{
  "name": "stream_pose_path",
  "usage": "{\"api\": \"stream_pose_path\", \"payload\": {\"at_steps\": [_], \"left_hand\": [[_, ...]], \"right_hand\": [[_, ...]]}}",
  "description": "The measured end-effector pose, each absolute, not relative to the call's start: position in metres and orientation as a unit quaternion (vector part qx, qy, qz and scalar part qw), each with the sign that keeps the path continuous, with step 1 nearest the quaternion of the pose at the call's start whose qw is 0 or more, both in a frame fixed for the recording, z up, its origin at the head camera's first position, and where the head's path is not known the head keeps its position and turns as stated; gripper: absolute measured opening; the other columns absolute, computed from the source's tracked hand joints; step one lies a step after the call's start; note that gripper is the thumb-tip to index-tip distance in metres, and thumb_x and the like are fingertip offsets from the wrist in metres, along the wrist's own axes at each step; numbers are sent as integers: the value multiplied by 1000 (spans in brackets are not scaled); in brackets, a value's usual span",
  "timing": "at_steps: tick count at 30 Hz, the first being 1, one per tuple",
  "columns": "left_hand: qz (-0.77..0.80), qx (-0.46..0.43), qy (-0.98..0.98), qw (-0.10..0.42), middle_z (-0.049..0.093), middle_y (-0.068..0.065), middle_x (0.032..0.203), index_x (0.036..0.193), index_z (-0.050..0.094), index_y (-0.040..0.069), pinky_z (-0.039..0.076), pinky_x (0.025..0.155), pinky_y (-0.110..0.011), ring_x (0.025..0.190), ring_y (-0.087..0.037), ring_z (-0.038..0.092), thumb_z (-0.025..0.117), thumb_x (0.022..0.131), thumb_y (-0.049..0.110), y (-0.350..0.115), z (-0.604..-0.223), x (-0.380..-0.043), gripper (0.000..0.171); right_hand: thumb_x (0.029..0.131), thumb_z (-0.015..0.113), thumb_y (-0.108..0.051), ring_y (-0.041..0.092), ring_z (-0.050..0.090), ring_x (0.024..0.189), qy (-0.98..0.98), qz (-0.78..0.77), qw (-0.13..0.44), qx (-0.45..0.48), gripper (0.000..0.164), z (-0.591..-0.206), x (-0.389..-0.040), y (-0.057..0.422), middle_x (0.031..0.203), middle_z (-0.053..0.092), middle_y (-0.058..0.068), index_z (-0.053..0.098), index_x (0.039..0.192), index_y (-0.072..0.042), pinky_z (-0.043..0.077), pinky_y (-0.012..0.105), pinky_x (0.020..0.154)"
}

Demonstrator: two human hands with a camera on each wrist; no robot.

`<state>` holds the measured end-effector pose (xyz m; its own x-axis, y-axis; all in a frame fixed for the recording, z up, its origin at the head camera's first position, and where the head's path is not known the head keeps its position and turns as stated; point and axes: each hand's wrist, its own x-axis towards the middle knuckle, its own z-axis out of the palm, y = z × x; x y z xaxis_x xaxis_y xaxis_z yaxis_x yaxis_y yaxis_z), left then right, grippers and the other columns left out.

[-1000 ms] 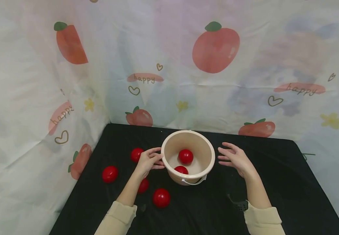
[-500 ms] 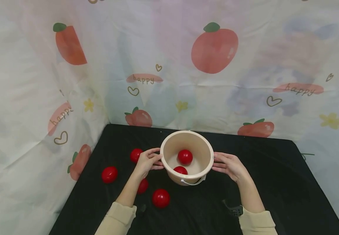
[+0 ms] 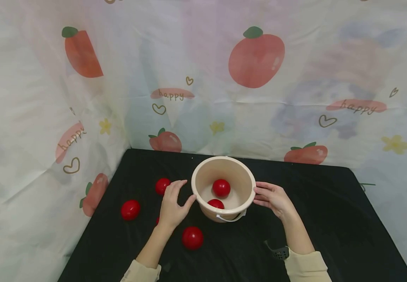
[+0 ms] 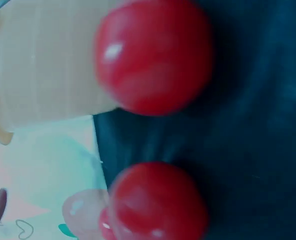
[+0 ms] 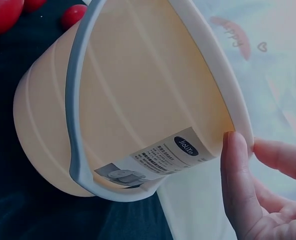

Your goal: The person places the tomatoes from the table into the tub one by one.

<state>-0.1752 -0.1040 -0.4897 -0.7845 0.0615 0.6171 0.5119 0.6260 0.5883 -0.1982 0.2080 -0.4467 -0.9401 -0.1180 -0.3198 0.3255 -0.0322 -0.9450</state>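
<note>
A cream bucket (image 3: 208,213) with two red balls inside, one of them this red ball (image 3: 221,188), stands on the black-covered table. My right hand (image 3: 273,199) holds the bucket's right side; in the right wrist view, its fingers (image 5: 238,182) grip the rim. Left of the bucket is my left hand (image 3: 171,208), thumb and fingers spread and holding nothing, with the thumb tip close to the rim. Another red ball (image 3: 162,186) lies just beyond that hand, and the hand mostly covers one more. In the left wrist view, a large red ball (image 4: 153,57) appears before the bucket.
Further red balls lie left (image 3: 131,210) and in front (image 3: 192,238) of the bucket. Its white handle (image 3: 229,219) hangs down at the front. A patterned curtain (image 3: 203,117) encloses the back and left of the black table (image 3: 242,254). A dark wrist strap (image 3: 281,253) sits at my right cuff.
My right hand has come leftward to the bucket and taken hold of it. My left hand has left the rim, its fingers spreading and shifting left. The bucket stays in place.
</note>
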Motion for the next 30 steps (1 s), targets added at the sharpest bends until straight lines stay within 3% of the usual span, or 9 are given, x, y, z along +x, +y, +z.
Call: {"api": "stream_pose_path", "payload": {"at_steps": [3,7,12,18,30], "left_hand": [[-283,-198,-884,314,53,-9,116,119,54,9,38,93,-49,109,-25,46,59,80,52,-110,-500,-163,58],[-189,-222,-914,282,48,-8,120,121,51,12,28,100,-51,114,-27,40,50,75,69,-118,-515,-147,74],[-131,-240,-941,197,42,-6,127,127,47,19,15,107,-50,121,-26,32,63,61,69,-125,-534,-132,84],[-82,-265,-951,136,42,-6,130,128,47,21,13,107,-52,126,-25,28,60,60,74,-131,-554,-122,87],[-54,-265,-960,79,41,-6,134,127,49,21,8,107,-52,129,-27,26,60,59,73,-134,-576,-114,86]], "right_hand": [[90,56,-8,11,65,72,678,-714,156,81,53,-449,-198,208,93,64,7,32,132,14,54,30,69],[90,56,-7,11,65,73,679,-713,157,83,52,-451,-199,209,95,63,8,33,132,13,54,30,70],[90,56,-8,11,65,73,680,-712,154,80,52,-453,-199,211,96,62,9,33,132,13,54,29,70],[89,58,-9,11,65,72,676,-716,154,82,53,-455,-199,211,92,63,7,33,131,13,54,29,69],[89,58,-9,11,65,72,672,-719,155,84,53,-455,-199,210,93,63,8,35,130,13,54,29,69]]}}
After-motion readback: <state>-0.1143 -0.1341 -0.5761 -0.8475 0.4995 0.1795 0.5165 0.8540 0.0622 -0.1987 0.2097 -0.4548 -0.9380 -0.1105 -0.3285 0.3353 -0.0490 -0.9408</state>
